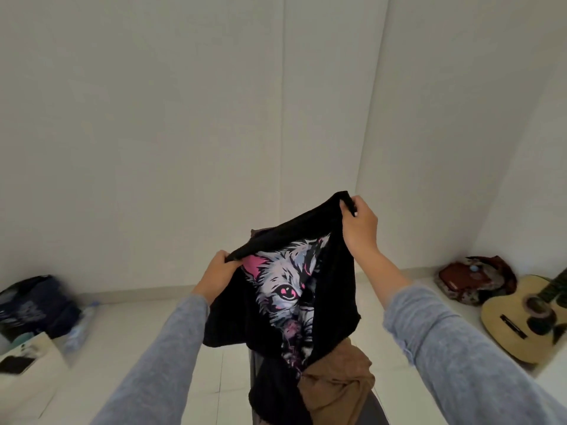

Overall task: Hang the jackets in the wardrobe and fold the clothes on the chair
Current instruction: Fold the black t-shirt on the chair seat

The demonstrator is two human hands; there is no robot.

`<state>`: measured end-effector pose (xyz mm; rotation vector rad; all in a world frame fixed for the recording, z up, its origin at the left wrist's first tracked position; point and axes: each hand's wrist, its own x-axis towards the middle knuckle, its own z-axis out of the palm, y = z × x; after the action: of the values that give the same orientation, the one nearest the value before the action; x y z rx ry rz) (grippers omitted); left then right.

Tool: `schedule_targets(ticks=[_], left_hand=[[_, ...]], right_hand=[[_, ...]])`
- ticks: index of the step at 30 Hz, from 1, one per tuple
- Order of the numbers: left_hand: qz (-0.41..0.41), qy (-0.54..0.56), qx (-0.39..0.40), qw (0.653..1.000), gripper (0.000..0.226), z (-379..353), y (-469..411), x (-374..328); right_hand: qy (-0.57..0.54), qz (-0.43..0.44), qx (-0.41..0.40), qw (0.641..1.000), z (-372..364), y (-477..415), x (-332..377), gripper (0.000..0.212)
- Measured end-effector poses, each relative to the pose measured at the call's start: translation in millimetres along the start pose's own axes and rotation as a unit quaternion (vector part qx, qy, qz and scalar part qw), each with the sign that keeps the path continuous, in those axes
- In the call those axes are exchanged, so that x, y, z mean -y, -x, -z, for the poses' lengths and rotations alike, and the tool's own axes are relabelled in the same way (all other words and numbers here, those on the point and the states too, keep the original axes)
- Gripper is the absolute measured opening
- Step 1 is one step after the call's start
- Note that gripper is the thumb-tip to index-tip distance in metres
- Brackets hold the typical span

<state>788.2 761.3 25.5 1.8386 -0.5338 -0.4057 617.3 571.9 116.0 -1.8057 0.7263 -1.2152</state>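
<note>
A black T-shirt (334, 286) with a white and pink cat print hangs in front of me, held up by its top edge. My left hand (219, 276) grips the lower left end of that edge. My right hand (359, 225) pinches the higher right end. Under the shirt lies a pile of clothes on the chair (379, 407), with a brown garment (337, 378) on top at the right and a black one (273, 391) at the left. Most of the chair is hidden by the clothes.
An acoustic guitar (527, 317) lies on the floor at the right, beside a red patterned bag (472, 279) in the corner. A dark bag (33, 305) and a plastic water bottle (79, 326) stand at the left wall. White walls rise ahead.
</note>
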Motion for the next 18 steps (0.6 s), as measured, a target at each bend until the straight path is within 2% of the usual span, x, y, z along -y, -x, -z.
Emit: schedule_targets(ticks=[4,9,14,18], left_hand=[[-0.051,-0.105,0.0,0.993,0.015,13,17,-25],[-0.12,-0.15,-0.056,0.98,0.028,19,49,-60],[-0.128,-0.264,-0.086,0.952,0.017,11,86,-93],[-0.127,-0.263,-0.104,0.951,0.015,-9,123,-108]], right_hand=[[0.015,-0.02,0.0,1.0,18,5,1,0.021],[0.019,-0.034,-0.007,0.999,50,16,10,0.024],[0.022,0.005,-0.005,1.0,112,33,18,0.02],[0.049,0.042,0.041,0.997,165,53,16,0.021]])
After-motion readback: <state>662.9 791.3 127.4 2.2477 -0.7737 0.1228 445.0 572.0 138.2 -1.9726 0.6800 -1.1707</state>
